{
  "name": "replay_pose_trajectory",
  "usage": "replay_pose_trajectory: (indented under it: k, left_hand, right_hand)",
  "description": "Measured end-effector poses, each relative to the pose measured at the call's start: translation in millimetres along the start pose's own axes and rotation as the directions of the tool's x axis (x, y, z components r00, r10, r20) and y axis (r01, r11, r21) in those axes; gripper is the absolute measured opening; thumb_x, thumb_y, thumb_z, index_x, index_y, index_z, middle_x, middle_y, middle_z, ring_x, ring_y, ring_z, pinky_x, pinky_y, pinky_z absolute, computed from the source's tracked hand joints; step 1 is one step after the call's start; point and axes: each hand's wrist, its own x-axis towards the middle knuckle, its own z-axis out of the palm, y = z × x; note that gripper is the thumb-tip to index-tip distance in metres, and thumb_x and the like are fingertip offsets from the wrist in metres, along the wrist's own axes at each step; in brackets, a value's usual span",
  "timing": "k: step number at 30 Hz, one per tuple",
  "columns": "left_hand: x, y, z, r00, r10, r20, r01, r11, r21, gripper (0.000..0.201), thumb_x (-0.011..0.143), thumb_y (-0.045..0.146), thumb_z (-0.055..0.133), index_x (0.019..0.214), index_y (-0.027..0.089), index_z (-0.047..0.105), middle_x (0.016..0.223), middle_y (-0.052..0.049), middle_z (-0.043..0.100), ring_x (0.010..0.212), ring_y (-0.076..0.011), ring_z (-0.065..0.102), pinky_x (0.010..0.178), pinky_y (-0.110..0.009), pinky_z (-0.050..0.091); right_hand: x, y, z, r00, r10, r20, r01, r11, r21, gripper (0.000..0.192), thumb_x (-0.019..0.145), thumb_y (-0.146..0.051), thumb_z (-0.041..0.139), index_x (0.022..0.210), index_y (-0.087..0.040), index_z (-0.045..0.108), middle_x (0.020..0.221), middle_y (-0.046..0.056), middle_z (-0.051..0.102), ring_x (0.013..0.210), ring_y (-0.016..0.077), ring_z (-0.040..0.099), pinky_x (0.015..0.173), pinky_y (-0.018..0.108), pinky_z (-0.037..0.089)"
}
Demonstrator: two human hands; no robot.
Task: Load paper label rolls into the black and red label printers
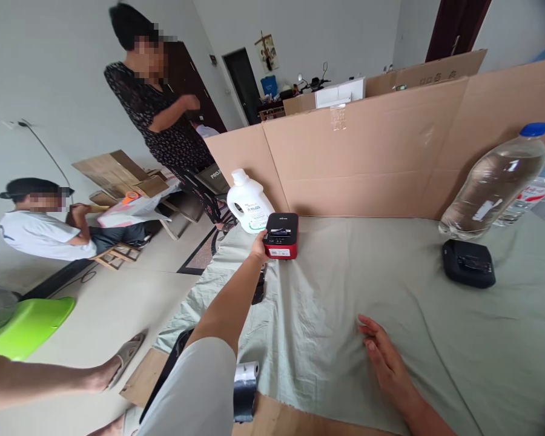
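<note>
My left hand (258, 247) reaches forward with its fingers at the left side of a small red and black box (288, 247), which has a white label on its front. Just behind stands a white detergent bottle (253, 209) with a handle. A black object (258, 289) lies partly hidden under my left forearm. My right hand (385, 358) is held low over the pale green cloth (327, 327), fingers apart, holding nothing. Farther right lies a black, rounded, box-like device (469, 263).
A cardboard panel (363, 157) stands along the table's back. Large clear bottles (495, 181) are at the right. A silvery roll (246, 387) lies near the front edge. Beyond the left edge, one person (163, 121) stands and another (49, 227) sits.
</note>
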Motion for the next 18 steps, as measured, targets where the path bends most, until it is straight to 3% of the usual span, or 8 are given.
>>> replay_pose_trajectory:
  k: [3, 5, 9, 14, 16, 18]
  left_hand:
    - [10.8, 4.6, -9.0, 0.996, -0.053, -0.074, 0.059, 0.995, 0.086, 0.029, 0.085, 0.032, 0.055, 0.102, 0.01, 0.064, 0.076, -0.008, 0.072, 0.069, -0.0242, 0.068, 0.078, -0.044, 0.054]
    - [14.1, 6.4, -13.9, 0.994, -0.025, -0.108, 0.044, 0.982, 0.184, 0.029, 0.086, 0.034, 0.053, 0.099, 0.01, 0.065, 0.078, -0.009, 0.072, 0.073, -0.025, 0.068, 0.079, -0.045, 0.054]
    - [16.9, 16.1, -20.3, 0.949, 0.235, -0.212, -0.101, 0.858, 0.503, 0.022, 0.083, 0.029, 0.057, 0.09, 0.01, 0.066, 0.081, -0.01, 0.07, 0.084, -0.0263, 0.066, 0.084, -0.044, 0.052]
    - [3.8, 29.6, -17.3, 0.85, 0.46, -0.257, -0.201, 0.733, 0.65, 0.012, 0.083, 0.02, 0.055, 0.091, 0.014, 0.062, 0.102, -0.01, 0.066, 0.114, -0.0273, 0.055, 0.105, -0.043, 0.037]
    - [-12.6, 16.3, -10.2, 0.799, 0.566, -0.201, -0.288, 0.655, 0.699, 0.018, 0.082, 0.019, 0.055, 0.099, 0.017, 0.06, 0.116, -0.009, 0.061, 0.125, -0.0256, 0.046, 0.111, -0.041, 0.029]
    - [-38.9, -14.6, -2.1, 0.761, 0.648, -0.003, -0.44, 0.52, 0.732, 0.024, 0.081, 0.022, 0.057, 0.104, 0.02, 0.06, 0.121, -0.008, 0.059, 0.126, -0.025, 0.045, 0.113, -0.04, 0.028]
  right_hand:
    - [-0.1, -6.5, -1.3, 0.998, 0.052, 0.019, -0.051, 0.998, -0.022, 0.042, 0.093, -0.048, 0.045, 0.131, -0.033, 0.054, 0.127, 0.009, 0.064, 0.111, 0.0247, 0.064, 0.087, 0.042, 0.058]
    - [0.2, -8.9, -1.6, 0.997, 0.072, 0.023, -0.071, 0.997, -0.029, 0.04, 0.093, -0.047, 0.046, 0.13, -0.033, 0.055, 0.126, 0.009, 0.064, 0.111, 0.0243, 0.064, 0.087, 0.041, 0.058]
    - [2.2, -6.8, -0.4, 0.999, 0.05, -0.007, -0.05, 0.998, -0.03, 0.036, 0.091, -0.047, 0.048, 0.124, -0.034, 0.059, 0.12, 0.008, 0.067, 0.108, 0.025, 0.066, 0.088, 0.043, 0.059]
    - [6.3, -9.9, 1.5, 1.0, 0.001, -0.002, -0.001, 0.997, -0.079, 0.03, 0.091, -0.044, 0.05, 0.114, -0.03, 0.063, 0.109, 0.008, 0.071, 0.096, 0.0236, 0.069, 0.081, 0.04, 0.06]
    - [7.6, -15.3, 2.7, 0.999, -0.049, 0.004, 0.049, 0.992, -0.118, 0.027, 0.09, -0.043, 0.052, 0.11, -0.029, 0.064, 0.104, 0.008, 0.071, 0.09, 0.0221, 0.07, 0.078, 0.038, 0.06]
    - [7.6, -20.7, 4.4, 0.996, -0.089, 0.021, 0.092, 0.983, -0.159, 0.025, 0.089, -0.043, 0.053, 0.107, -0.029, 0.065, 0.101, 0.007, 0.072, 0.089, 0.0217, 0.069, 0.079, 0.038, 0.06]
